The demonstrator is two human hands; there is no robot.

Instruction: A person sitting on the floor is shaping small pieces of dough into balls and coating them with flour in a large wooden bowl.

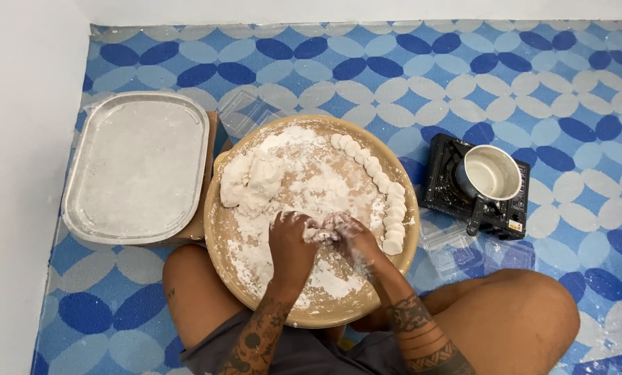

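Together, both floury hands [323, 235] pinch a small, soft white dough piece [321, 232].

The floor [408, 76] is covered in a patterned sheet of dark blue, light blue and pale grey ovals that link into rings, dusted here and there with white powder. A plain white wall [19, 104] runs down the left side, and a second white wall [359, 8] closes the far end; the two meet in the upper left corner. The light is even and soft, with only faint shadows on the floor.
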